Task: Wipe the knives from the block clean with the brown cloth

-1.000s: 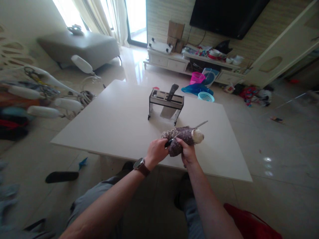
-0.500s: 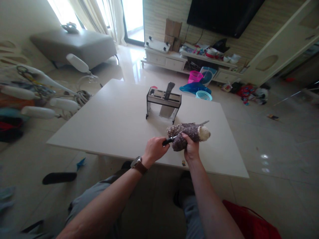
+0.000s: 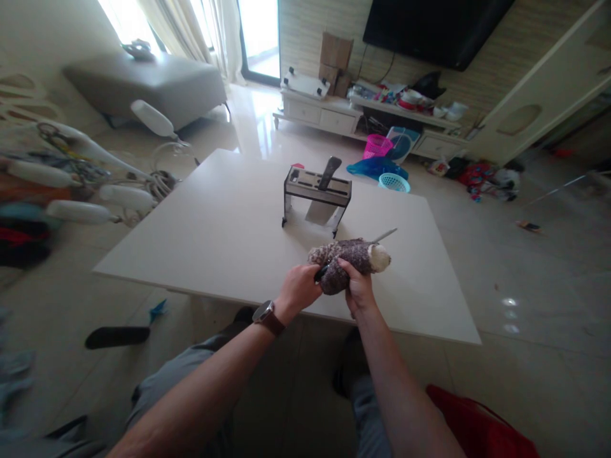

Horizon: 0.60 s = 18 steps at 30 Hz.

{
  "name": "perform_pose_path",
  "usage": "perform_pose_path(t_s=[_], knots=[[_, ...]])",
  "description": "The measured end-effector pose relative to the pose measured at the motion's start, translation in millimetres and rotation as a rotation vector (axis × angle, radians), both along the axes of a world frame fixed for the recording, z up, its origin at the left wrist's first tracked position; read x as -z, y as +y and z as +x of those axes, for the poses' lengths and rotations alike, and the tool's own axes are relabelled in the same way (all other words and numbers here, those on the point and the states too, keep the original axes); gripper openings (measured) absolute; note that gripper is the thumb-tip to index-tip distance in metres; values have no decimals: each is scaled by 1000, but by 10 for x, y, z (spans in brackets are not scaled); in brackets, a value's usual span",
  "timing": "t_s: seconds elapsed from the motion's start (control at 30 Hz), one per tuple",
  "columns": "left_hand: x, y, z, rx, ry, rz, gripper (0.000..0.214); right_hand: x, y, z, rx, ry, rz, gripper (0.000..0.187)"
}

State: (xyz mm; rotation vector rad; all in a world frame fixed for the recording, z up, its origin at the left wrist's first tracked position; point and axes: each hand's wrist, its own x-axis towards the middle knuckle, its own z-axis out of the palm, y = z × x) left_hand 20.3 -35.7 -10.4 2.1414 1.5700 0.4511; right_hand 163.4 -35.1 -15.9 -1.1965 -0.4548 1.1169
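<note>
My left hand [image 3: 300,287] is closed round the black handle of a knife [image 3: 386,235]. The blade runs into or behind a rough, fuzzy purple-brown bundle [image 3: 351,253] with a mottled beige left end and a cream right end. Beyond it, the blade's tip sticks out to the upper right; the middle of the blade is hidden. My right hand [image 3: 358,289] grips the bundle from below, thumb on top. I cannot tell exactly what the bundle is. Past both hands, a knife block [image 3: 317,184] stands on the white table [image 3: 214,222], with a dark-handled cleaver [image 3: 329,172] upright in it.
A small red thing [image 3: 298,166] lies behind the knife block. Beyond the table, pink [image 3: 377,146] and light-blue baskets [image 3: 394,183] stand on the floor. A white lamp with several arms [image 3: 109,165] is close to the table's left side. A red bag [image 3: 472,420] sits at lower right.
My right hand and the bundle have moved left along the knife, toward my left hand. More of the blade tip shows, and the handle is now mostly covered.
</note>
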Motion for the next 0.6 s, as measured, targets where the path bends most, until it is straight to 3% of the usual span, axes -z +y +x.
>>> perform_pose_path(t_s=[0.6], knots=[[23, -36, 16, 12, -31, -25, 18, 3, -5, 12, 19, 40, -33, 53]])
